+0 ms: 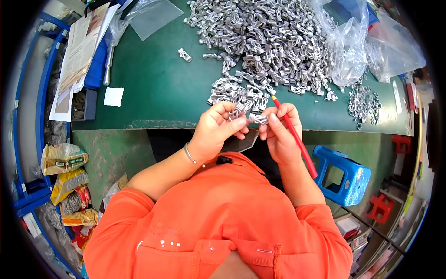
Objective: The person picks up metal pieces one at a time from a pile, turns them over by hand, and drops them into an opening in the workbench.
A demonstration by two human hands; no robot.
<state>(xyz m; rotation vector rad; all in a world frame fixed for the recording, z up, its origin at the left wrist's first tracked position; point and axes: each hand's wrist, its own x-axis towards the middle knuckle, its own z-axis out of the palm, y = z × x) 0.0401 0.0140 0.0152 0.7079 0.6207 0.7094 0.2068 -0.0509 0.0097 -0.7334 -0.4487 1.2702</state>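
Green-topped, the bench (139,93) carries a large heap of small looped metal pieces (278,46), with clear plastic bags (350,51) beside it and a white paper square (114,96) toward the left. At the near edge, the left hand (218,124) pinches looped metal pieces between thumb and fingers. The right hand (282,129) grips a red-handled tool (299,142), its tip near the heap, while thumb and fingertips close on another metal piece (258,119).

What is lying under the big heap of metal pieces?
Green table shows along the edge of the heap; anything buried deeper is covered by its metal pieces.
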